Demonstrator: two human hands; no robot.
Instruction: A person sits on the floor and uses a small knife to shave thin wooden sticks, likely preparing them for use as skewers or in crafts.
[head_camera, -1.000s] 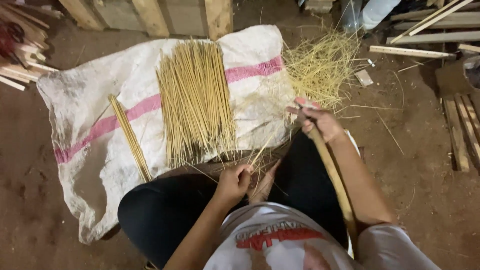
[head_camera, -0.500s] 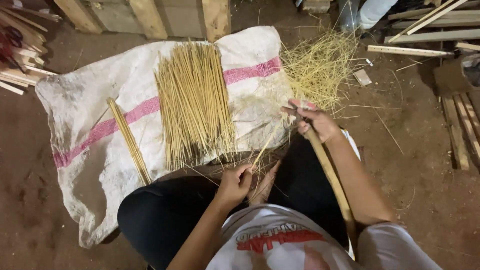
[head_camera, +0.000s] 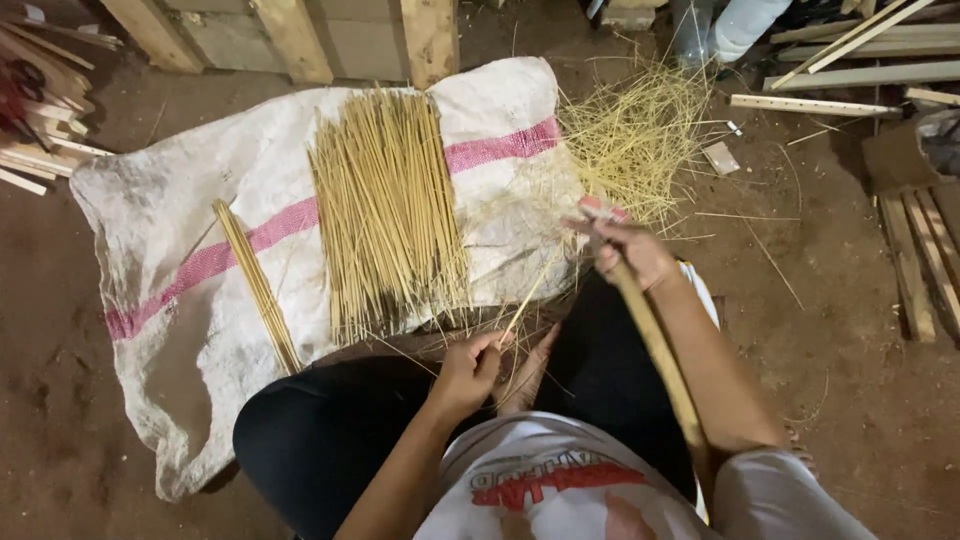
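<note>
Head view, looking down on someone seated on the dirt floor: a thin pale sliver of bamboo (head_camera: 525, 300) runs slantwise between the two hands, the left hand (head_camera: 468, 368) closed on its lower end near the knees, the right hand (head_camera: 625, 250) closed higher up on a long wooden-handled tool (head_camera: 655, 350) whose shaft lies back along the forearm; whether a blade meets the sliver I cannot tell. The work looks well along to my eye: a thick fan of finished sticks (head_camera: 385, 210), straight, even and straw-yellow, lies spread on the sack (head_camera: 170, 260), with a narrow tight bundle of sticks (head_camera: 255, 285) just beside it to the left. Beyond the right hand sits a loose tangle of shavings (head_camera: 635, 135), wispy and curled, spilling off the sack's edge onto the earth. The sack is coarse woven white plastic with a pink stripe, rumpled and dusty. Rough timber offcuts (head_camera: 40, 70) lie at the far left, squared posts (head_camera: 430, 40) stand at the top, and pale laths (head_camera: 830, 80) lie at the upper right.
</note>
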